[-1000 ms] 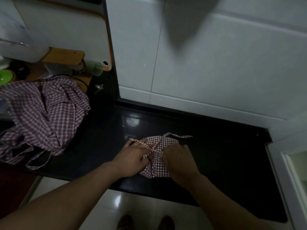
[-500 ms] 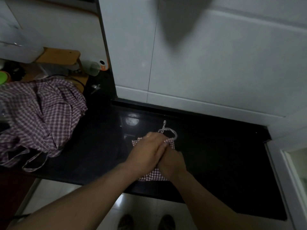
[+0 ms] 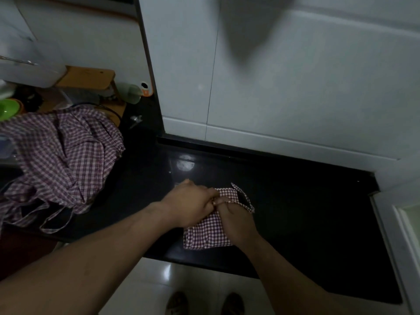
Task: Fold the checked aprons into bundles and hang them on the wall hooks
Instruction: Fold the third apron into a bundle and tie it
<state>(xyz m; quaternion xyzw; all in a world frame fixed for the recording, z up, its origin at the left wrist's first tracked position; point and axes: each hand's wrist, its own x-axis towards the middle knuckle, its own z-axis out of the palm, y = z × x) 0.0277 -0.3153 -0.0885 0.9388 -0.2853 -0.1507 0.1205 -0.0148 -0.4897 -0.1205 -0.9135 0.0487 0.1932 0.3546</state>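
I am watching the left hand [image 3: 189, 206] and right hand [image 3: 237, 222] pinching the strap [image 3: 244, 200] of the folded apron [image 3: 204, 236], which is lying near the front edge of the surface [image 3: 306, 219]; other aprons [image 3: 61, 155] are lying heaped leftward.

Red-and-white checked folded cloth bundle [image 3: 208, 233]: upper left part covered by the left hand [image 3: 191, 206], right edge covered by the right hand [image 3: 237, 223].
Left hand: fingertips curl out of sight against the right hand; what they hold cannot be told.
Right hand: fingers hidden beneath its back; only the thumb shows, pinching the narrow checked strap [image 3: 250, 206].
Crumpled heap of purple-checked cloth [image 3: 61, 155]: cut off by the left edge; number of pieces unclear.
Green round bowl [image 3: 8, 109]: mostly cut off at the left edge.
Small shiny metal object [image 3: 136, 120]: too small to identify.
Pair of dark shoes [image 3: 177, 303]: blurred, cut off by the bottom edge.
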